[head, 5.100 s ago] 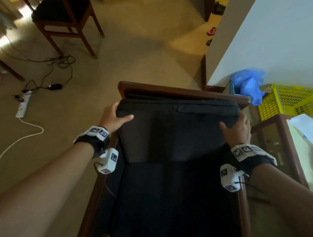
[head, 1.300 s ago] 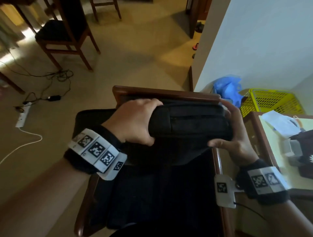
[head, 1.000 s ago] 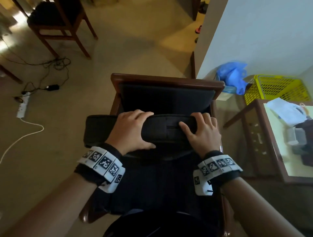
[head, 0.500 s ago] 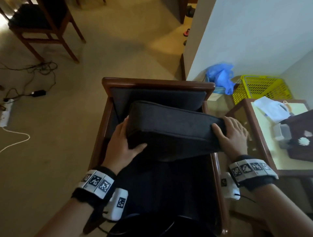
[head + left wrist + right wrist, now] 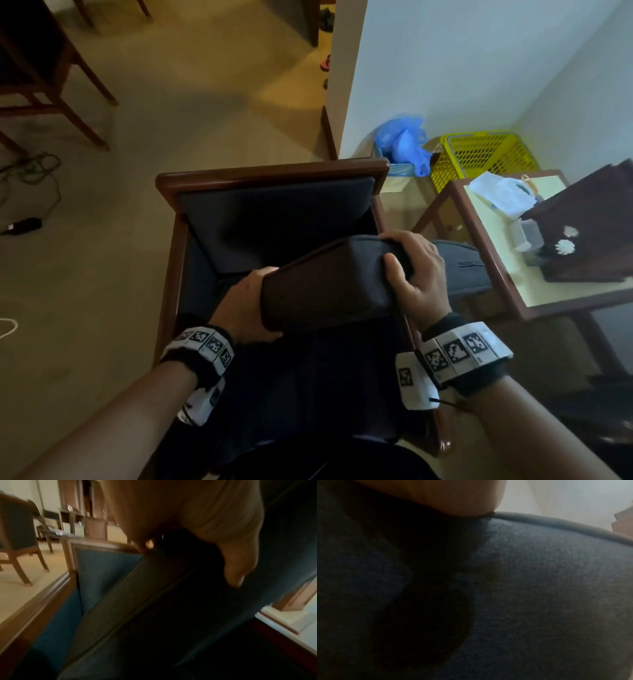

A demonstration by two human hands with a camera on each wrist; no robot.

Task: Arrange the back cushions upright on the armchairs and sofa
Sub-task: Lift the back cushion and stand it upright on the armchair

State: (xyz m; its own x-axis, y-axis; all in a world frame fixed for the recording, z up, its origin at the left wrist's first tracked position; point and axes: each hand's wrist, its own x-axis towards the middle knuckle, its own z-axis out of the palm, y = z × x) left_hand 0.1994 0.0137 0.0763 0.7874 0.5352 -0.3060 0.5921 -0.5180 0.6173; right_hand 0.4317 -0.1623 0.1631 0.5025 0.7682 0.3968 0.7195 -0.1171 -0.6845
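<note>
A dark back cushion (image 5: pixel 325 287) hangs tilted above the seat of the wooden armchair (image 5: pixel 270 173), clear of the bare chair back (image 5: pixel 274 219). Its right end pokes out past the right armrest. My left hand (image 5: pixel 246 305) grips the lower left end. My right hand (image 5: pixel 411 270) curls over the top edge. The left wrist view shows my thumb (image 5: pixel 236 574) on the cushion (image 5: pixel 154 601), with the chair back (image 5: pixel 102 568) behind it. The cushion's fabric (image 5: pixel 539 588) fills the right wrist view under my palm (image 5: pixel 436 496).
A side table (image 5: pixel 565 287) stands close on the right with a dark box (image 5: pixel 589 240) and a plastic bag on it. Behind it are a yellow basket (image 5: pixel 479 154) and a blue bag (image 5: pixel 404 144) by the wall. A wooden chair (image 5: pixel 51 85) and cables (image 5: pixel 34 171) are at far left.
The cushion has come off the chair back and been turned in my hands. In the last half second it shifted right, and my right hand moved onto its top edge.
</note>
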